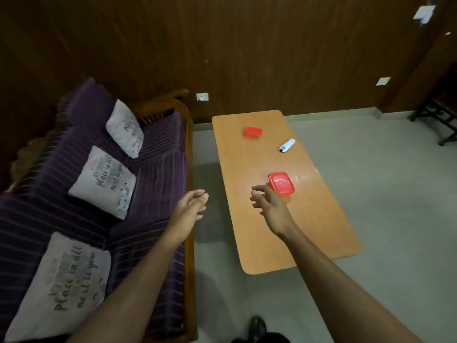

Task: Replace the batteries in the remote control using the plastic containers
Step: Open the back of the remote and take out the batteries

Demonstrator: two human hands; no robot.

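Both arms are stretched forward over the scene, and neither hand holds anything. The right hand (270,206) hangs above the near half of the orange table (291,238), fingers loosely spread and a little curled, its fingertips just beside the near red-lidded container (282,183); whether they touch its edge cannot be told. The left hand (189,211) hovers off the table's left side, over the gap between table and sofa (153,174), fingers relaxed and slightly bent, palm turned inward. The remote control (287,145), white with a blue patch, lies flat near the table's right edge, well apart from both hands. A second red container (253,132) sits farther back, toward the far end of the table, left of the remote. Three pale printed cushions (102,180) lean along the purple striped sofa. A dark shoe (257,329) shows at the bottom of the view.
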